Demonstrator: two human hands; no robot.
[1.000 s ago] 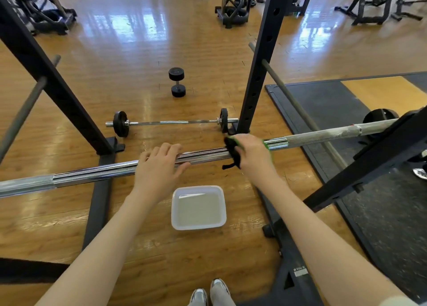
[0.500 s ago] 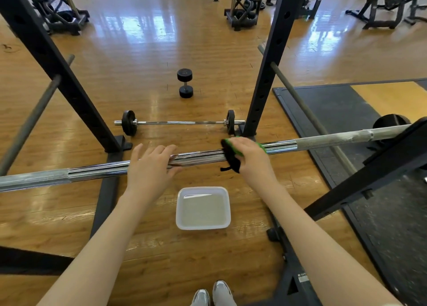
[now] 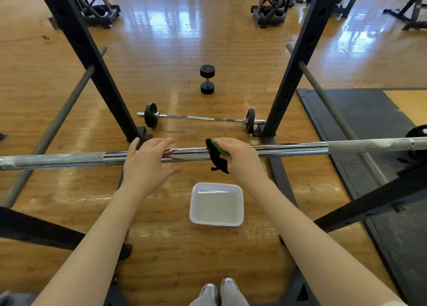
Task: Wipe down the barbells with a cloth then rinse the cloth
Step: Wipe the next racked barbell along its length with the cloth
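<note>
The wiping step looks to be in hand: a long chrome barbell (image 3: 277, 149) lies across the rack at waist height, running from the left edge of the view to the right, and the right hand (image 3: 239, 156) has its grip clamped on a black and green cloth (image 3: 218, 154) that is wrapped over the bar near its middle, with a loose tail of cloth hanging down on the near side. The left hand (image 3: 147, 161) sits on the bar just left of the cloth, fingers straight and spread, the grip apart and holding nothing; the palm seems to rest on the steel to steady it (whether it truly bears weight I cannot tell). The next move, as I judge it, calls for sliding the cloth along the shaft toward one end with even pressure while the open hand keeps the bar from rolling in its hooks. A second, shorter barbell (image 3: 201, 118) with small plates lies on the floor on the far side, between the rack uprights (image 3: 293, 72), and seems not yet handled. The white basin (image 3: 216, 205) of water stands on the floor directly below the hands, ready for the rinse, which appears still to come. A dumbbell (image 3: 207, 79) stands farther off.
</note>
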